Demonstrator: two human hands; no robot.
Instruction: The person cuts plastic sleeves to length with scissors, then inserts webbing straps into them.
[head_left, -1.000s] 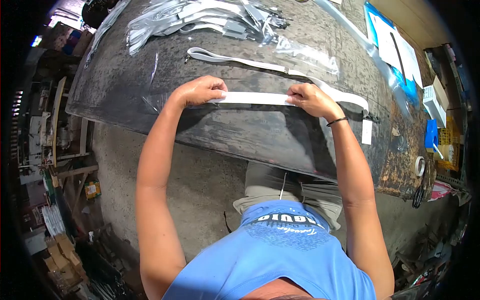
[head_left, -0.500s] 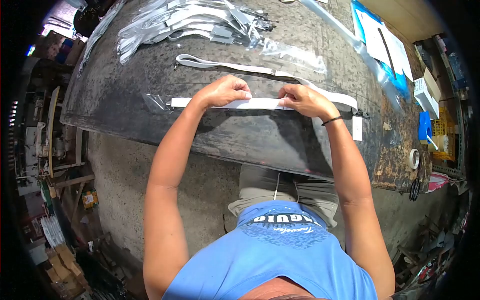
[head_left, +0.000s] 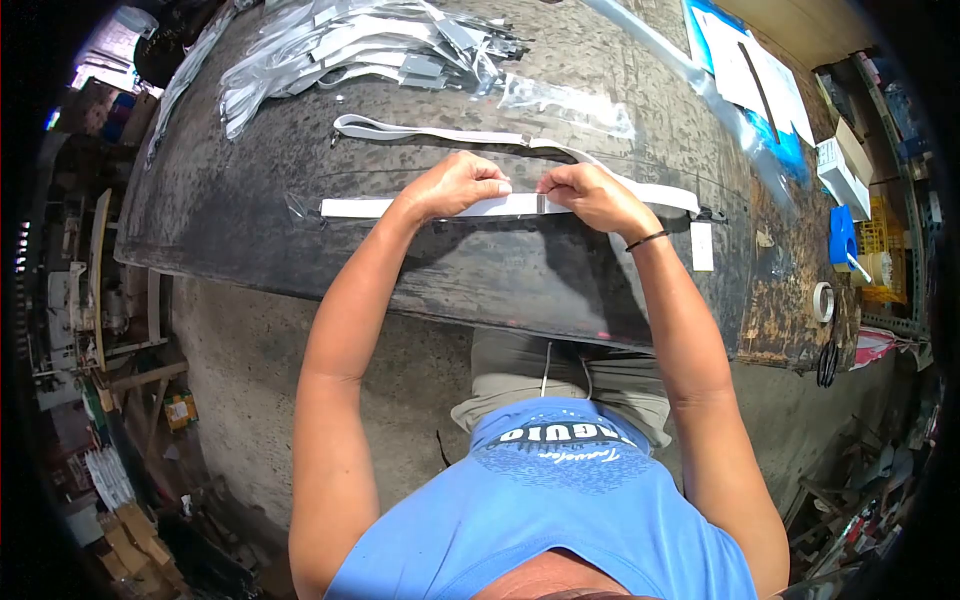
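Note:
A long white strap (head_left: 515, 205) lies on the dark worn table (head_left: 460, 270), looping back at its right end, with a small metal buckle (head_left: 542, 203) on it. My left hand (head_left: 458, 187) pinches the strap left of the buckle, thumb and fingers together. Just right of the buckle, the fingers of my right hand (head_left: 590, 195) are closed on the same strap. A white tag (head_left: 702, 247) hangs at the right end. Clear plastic (head_left: 300, 207) lies by the left end.
Behind my hands is a pile of bagged white straps (head_left: 350, 50), with a clear bag (head_left: 570, 103) beside it. Papers on blue plastic (head_left: 755, 85), a white box (head_left: 842, 175), a blue tape dispenser (head_left: 842, 235) and a tape roll (head_left: 823, 302) are at the right.
The view has shifted slightly. My right hand has moved a little along the strap, and the metal buckle now shows between my hands.

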